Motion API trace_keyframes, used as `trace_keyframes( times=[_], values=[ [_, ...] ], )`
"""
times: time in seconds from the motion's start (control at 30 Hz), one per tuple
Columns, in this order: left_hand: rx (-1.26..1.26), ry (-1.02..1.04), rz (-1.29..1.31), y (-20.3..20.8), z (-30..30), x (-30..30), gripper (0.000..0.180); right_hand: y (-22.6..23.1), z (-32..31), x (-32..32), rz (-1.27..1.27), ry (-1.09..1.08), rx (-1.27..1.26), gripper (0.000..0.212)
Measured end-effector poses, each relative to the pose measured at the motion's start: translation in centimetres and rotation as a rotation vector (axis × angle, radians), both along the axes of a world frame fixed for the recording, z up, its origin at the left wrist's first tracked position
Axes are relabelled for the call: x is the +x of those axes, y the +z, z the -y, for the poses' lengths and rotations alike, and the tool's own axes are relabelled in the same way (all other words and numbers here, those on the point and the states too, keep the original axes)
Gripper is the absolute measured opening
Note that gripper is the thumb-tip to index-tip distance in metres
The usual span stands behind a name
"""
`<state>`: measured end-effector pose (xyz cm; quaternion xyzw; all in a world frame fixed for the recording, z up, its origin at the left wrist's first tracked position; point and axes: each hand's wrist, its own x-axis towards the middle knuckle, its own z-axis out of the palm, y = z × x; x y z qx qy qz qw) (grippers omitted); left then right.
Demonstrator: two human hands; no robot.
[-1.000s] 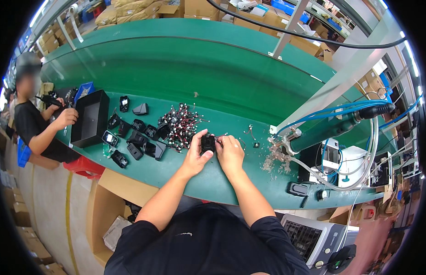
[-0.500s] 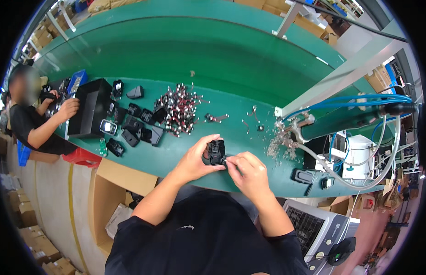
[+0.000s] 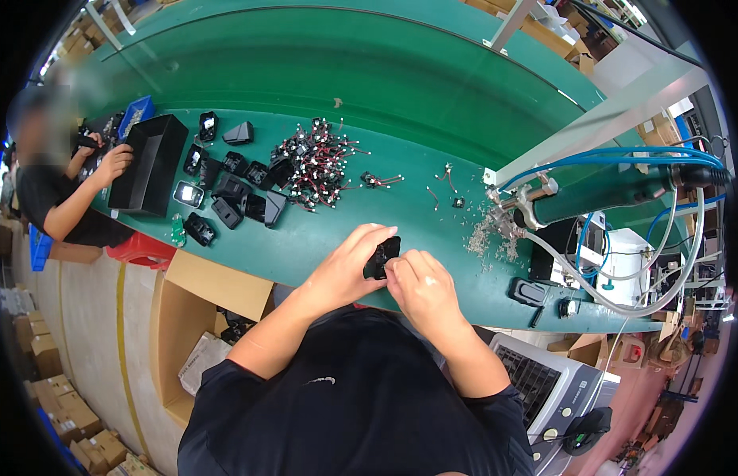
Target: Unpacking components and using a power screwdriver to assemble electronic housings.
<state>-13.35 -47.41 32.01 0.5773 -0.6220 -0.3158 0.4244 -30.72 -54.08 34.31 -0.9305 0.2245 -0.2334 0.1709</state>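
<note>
Near the front edge of the green workbench (image 3: pixel 329 258), my left hand (image 3: pixel 343 268) grips a black plastic housing (image 3: pixel 382 255) between thumb and fingers. My right hand (image 3: pixel 421 287) has its fingers pinched together against the near right side of that housing. Whatever lies between those fingertips is hidden. Beyond my hands lies a heap of small parts with red and black wires (image 3: pixel 315 168). A few loose wired parts (image 3: pixel 378 181) sit to the right of the heap.
Black housings (image 3: pixel 228 208) and a large black bin (image 3: pixel 151 166) stand at the left, where a co-worker (image 3: pixel 59 174) rests a hand on the bin. On the right are a clamped tool with hoses (image 3: pixel 591 198) and scattered pale bits (image 3: pixel 492 238). An open carton (image 3: pixel 214 289) stands below the bench.
The housing has turned in my left hand, and its inside shows less. My right hand has shifted slightly left, covering more of the housing.
</note>
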Motion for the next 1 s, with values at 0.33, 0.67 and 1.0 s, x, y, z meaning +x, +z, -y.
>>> trace_keyframes(
  times=[0.33, 0.67, 1.0],
  values=[
    [-0.273, 0.042, 0.162, -1.2, 0.2, -1.1, 0.073, -0.7, -0.5, 0.4, 0.022, -0.096, -0.067, 0.021],
    [-0.317, -0.019, 0.125, -5.0, 0.5, -1.4, 0.076, -2.0, -1.7, -0.9, -0.034, -0.163, 0.299, 0.025],
    [-0.177, 0.027, -0.036, -5.1, 0.8, -0.5, 0.077, 8.8, 4.3, -6.1, 0.574, -0.393, -0.296, 0.072]
  ],
)
